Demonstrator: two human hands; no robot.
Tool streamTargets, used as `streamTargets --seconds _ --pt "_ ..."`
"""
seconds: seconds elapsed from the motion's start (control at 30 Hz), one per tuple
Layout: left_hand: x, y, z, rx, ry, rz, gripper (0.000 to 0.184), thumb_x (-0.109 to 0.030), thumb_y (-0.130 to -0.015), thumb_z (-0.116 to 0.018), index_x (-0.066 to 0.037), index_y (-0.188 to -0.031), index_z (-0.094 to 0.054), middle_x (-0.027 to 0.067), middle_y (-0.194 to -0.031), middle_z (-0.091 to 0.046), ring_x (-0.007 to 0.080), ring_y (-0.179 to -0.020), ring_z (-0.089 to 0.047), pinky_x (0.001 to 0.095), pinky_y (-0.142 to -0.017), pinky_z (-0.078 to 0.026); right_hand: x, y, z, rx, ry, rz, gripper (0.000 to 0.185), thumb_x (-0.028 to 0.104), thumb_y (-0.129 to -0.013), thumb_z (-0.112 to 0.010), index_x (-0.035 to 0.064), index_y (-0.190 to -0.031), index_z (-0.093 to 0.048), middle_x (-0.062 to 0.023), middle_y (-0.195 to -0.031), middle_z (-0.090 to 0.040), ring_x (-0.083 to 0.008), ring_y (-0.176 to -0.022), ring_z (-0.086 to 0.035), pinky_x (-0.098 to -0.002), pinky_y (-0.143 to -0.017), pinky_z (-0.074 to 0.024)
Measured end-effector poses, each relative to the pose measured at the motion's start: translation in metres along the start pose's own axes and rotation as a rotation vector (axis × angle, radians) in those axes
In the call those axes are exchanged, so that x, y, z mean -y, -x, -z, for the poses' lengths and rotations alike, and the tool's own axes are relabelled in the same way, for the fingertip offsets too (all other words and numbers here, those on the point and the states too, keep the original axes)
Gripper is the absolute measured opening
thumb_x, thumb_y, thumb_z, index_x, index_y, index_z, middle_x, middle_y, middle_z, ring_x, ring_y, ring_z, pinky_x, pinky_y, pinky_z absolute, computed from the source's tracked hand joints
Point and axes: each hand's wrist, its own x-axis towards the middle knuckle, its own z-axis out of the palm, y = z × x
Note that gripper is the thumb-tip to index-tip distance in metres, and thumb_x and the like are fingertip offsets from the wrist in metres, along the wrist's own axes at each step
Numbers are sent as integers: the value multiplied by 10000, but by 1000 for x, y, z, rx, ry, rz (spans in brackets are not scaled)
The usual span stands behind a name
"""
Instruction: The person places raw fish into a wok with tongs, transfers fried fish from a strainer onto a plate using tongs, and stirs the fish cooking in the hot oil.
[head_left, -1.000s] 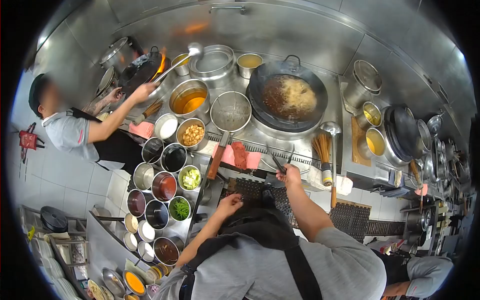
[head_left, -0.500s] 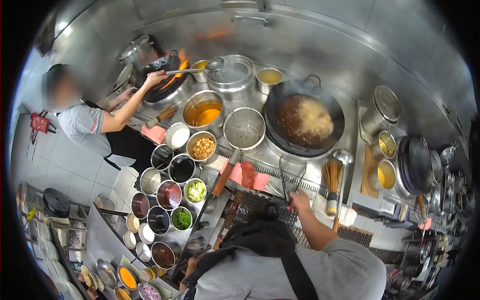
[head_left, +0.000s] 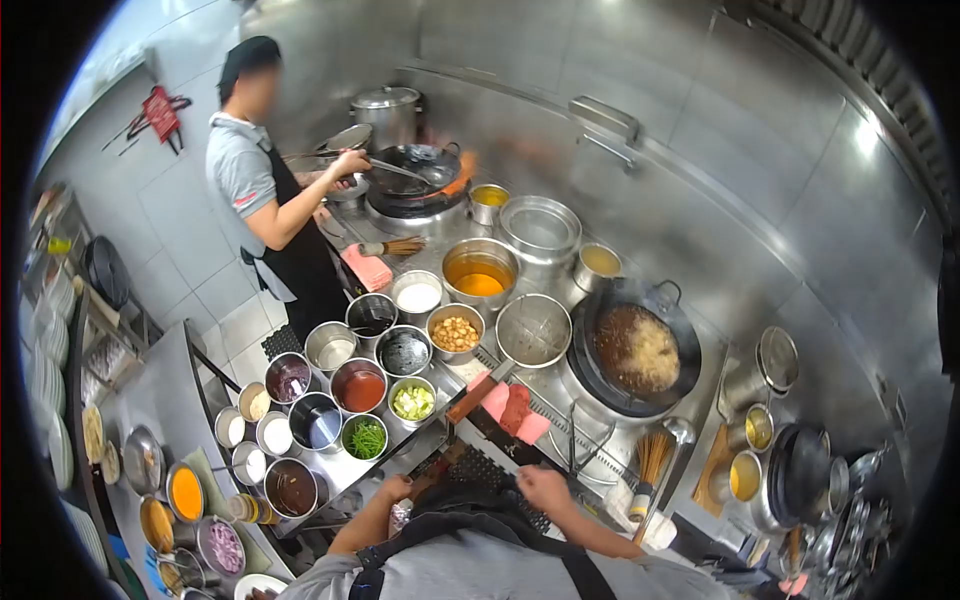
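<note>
My left hand (head_left: pixel 396 489) is low in front of my body, its fingers curled; what they hold, if anything, is hidden. A small shiny crumpled thing lies just below it. My right hand (head_left: pixel 545 490) is closed near my apron, just left of the metal wire handles (head_left: pixel 573 445) on the counter edge, apart from them. I cannot make out anything inside it. Ahead is a black wok (head_left: pixel 680 325) of bubbling brown liquid with pale foam (head_left: pixel 648 352). Left of it a round mesh strainer (head_left: pixel 533 330) rests with its wooden handle (head_left: pixel 472 398) toward me.
Several metal pots stand to the left, holding chopped greens (head_left: pixel 365 438), pale green pieces (head_left: pixel 412 402), brown cubes (head_left: pixel 455 334) and sauces. A bamboo brush (head_left: pixel 655 455) and a ladle (head_left: pixel 679 431) are at the right. A co-worker (head_left: pixel 260 190) handles a ladle at a flaming wok (head_left: pixel 410 180).
My right hand has let go of the wire handles and drawn back toward my body. My left hand has come into view. The view has turned left; the co-worker's ladle is now over their wok.
</note>
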Motion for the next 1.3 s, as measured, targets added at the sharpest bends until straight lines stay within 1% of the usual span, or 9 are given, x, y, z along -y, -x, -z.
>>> streamTargets --seconds 0.03,0.27,0.53,0.57,0.63,0.67,0.7,0.97,1.3 --pt "-9 18 22 20 144 265 414 -326 -682 -597 -114 -1024 -692 171 -980 -669 309 -954 -640 408 -843 -497 7 -2 -16 126 50 40 247 284 -842 -588 87 -976 -655 -161 -812 -662 -351 -745 -641 -440 -689 -515" --pt "90 104 3 219 -22 407 389 -355 -681 -531 -83 -885 -720 176 -992 -665 320 -944 -643 401 -836 -503 27 12 -88 418 -16 192 246 272 -857 -561 87 -1003 -631 -198 -870 -648 -383 -831 -623 -489 -727 -486" --pt "150 246 -100 73 187 604 346 -328 -713 -625 -125 -979 -712 124 -1045 -675 270 -959 -656 360 -841 -514 -40 80 -80 541 380 -146 203 195 -765 -541 47 -767 -679 -208 -786 -651 -401 -784 -632 -477 -738 -502" --pt "149 253 -109 -3 218 580 348 -325 -719 -633 -133 -1000 -709 118 -1055 -676 262 -962 -657 357 -842 -515 -45 89 -82 558 394 -134 203 195 -765 -541 47 -767 -679 -208 -786 -651 -401 -784 -632 -477 -738 -502" --pt "166 284 -123 -305 659 -235 290 -378 -783 -603 -100 -803 -685 57 -827 -681 212 -738 -644 331 -665 -517 -59 91 -76 481 404 -210 215 210 -757 -553 48 -749 -694 -216 -768 -647 -410 -771 -635 -489 -745 -506" --pt "161 247 -126 -27 308 379 283 -363 -771 -604 -96 -811 -688 68 -842 -680 222 -759 -645 340 -682 -516 -79 88 -86 470 425 -121 233 239 -749 -571 46 -744 -701 -220 -760 -645 -419 -745 -635 -497 -737 -507" --pt "159 224 -136 30 275 436 279 -349 -759 -605 -91 -820 -692 80 -858 -680 232 -779 -646 348 -698 -515 -73 85 -84 425 422 -54 211 219 -752 -564 44 -729 -680 -206 -762 -649 -389 -731 -644 -485 -707 -517" --pt "107 148 -77 -216 388 540 306 -234 -663 -609 -55 -886 -720 171 -982 -676 309 -940 -652 416 -829 -508 21 10 -105 508 199 6 210 204 -780 -607 18 -834 -686 -223 -805 -648 -402 -814 -630 -454 -761 -495" --pt "53 188 -30 5 570 472 423 -353 -711 -640 -61 -1014 -689 152 -1084 -646 322 -993 -604 450 -851 -463 70 -65 -181 804 214 223 212 192 -789 -595 25 -880 -687 -201 -820 -665 -372 -842 -644 -419 -748 -503"
